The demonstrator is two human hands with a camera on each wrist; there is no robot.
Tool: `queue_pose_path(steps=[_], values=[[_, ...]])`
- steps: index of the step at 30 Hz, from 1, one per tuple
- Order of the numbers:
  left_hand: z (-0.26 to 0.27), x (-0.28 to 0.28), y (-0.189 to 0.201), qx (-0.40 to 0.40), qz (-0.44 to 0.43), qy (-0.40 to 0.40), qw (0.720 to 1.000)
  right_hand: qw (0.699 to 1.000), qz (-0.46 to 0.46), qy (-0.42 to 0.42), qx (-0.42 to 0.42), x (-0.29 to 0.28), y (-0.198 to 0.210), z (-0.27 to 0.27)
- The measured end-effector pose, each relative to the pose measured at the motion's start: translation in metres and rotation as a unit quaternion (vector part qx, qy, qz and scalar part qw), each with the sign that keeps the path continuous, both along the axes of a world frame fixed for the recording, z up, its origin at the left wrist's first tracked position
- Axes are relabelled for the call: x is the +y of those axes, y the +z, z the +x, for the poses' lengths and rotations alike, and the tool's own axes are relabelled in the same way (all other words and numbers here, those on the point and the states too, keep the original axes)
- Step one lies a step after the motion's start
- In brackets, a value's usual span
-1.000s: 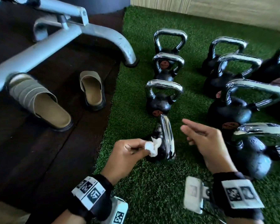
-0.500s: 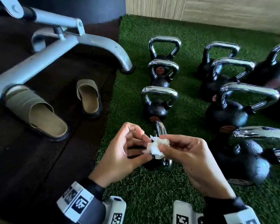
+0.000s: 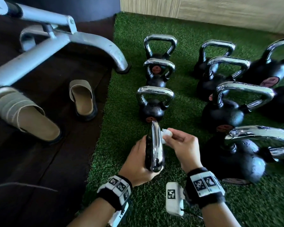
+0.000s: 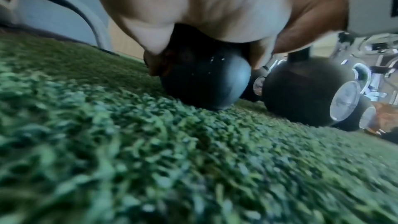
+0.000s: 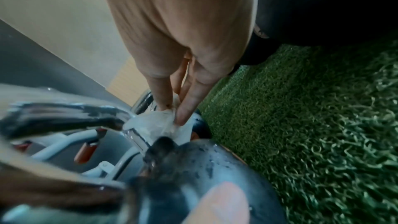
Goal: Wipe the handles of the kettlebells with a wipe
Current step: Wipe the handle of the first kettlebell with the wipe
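The nearest small black kettlebell (image 3: 148, 154) stands on the green turf, its chrome handle (image 3: 156, 145) edge-on to me. My left hand (image 3: 138, 161) grips it from the left; in the left wrist view the palm (image 4: 193, 14) covers the black ball (image 4: 204, 81). To the right of the handle, my right hand (image 3: 170, 136) pinches a crumpled white wipe (image 3: 166, 134) and holds it against the handle's far end. The right wrist view shows these fingertips (image 5: 181, 117) pressing the wipe (image 5: 155, 125) where the chrome handle (image 5: 64, 117) bends down to the ball (image 5: 204, 168).
Three more small kettlebells (image 3: 152, 104) line up behind this one. Larger kettlebells (image 3: 228, 112) crowd the right side, the closest (image 3: 236, 158) just beside my right wrist. Two sandals (image 3: 82, 97) and a grey metal bench frame (image 3: 72, 40) sit on the dark floor to the left.
The wipe has passed from my left hand to my right. The left hand has dropped onto the kettlebell, and the right hand has brought the wipe to the handle.
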State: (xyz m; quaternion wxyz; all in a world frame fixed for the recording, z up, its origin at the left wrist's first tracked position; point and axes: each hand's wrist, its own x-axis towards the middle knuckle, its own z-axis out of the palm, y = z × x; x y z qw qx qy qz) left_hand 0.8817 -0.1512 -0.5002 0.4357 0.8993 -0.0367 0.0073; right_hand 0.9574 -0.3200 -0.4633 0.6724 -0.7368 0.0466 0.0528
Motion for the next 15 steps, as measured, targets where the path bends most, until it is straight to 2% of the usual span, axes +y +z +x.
queue_pose_path(steps=[3, 7, 10, 13, 15], values=[[0.000, 0.013, 0.010, 0.030, -0.057, -0.039, 0.997, 0.998, -0.060, 0.028, -0.016, 0.013, -0.005, -0.001], [0.000, 0.017, 0.016, 0.027, -0.083, -0.044, 0.995, 0.989, -0.126, 0.053, -0.047, 0.018, -0.006, -0.004], [0.000, 0.020, 0.012, 0.017, -0.080, -0.057, 0.995, 0.989, -0.131, 0.045, -0.055, 0.019, 0.001, 0.005], [0.003, 0.023, 0.005, 0.045, -0.111, -0.061, 0.991, 0.990, -0.110, 0.027, -0.087, 0.026, 0.010, 0.012], [0.004, 0.026, 0.001, 0.045, -0.093, -0.054, 0.993, 0.990, -0.103, 0.029, -0.091, 0.029, 0.010, 0.011]])
